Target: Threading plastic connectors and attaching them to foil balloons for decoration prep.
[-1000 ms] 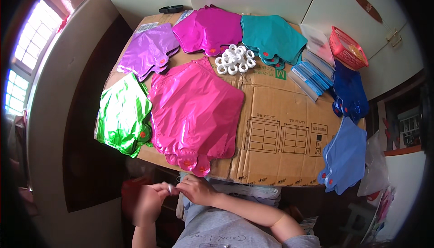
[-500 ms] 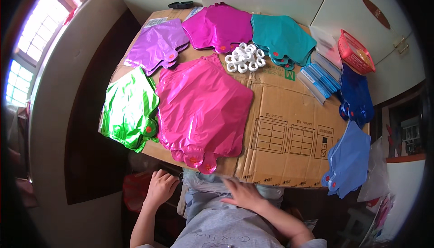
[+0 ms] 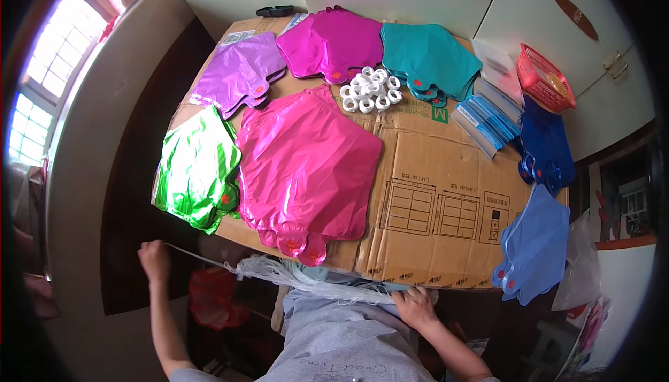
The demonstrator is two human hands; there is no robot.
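Note:
My left hand is held out to the left, past the table's front edge, closed on the end of a thin white string. The string runs taut to a loose bundle of white strings across my lap, just below the cardboard edge. My right hand is closed round the right end of that bundle. Nearest to it on the cardboard lies a stack of shiny pink foil pieces, which look like flat balloons, with rounded tabs hanging over the front edge.
Around the pink stack lie green, lilac, magenta, teal, dark blue and light blue foil stacks. White rings are heaped centrally. Blue packets and a red basket stand at the back right.
My left hand has moved left, drawing a string out tight. My right hand has shifted right and closed on the bundle, which now stretches across my lap.

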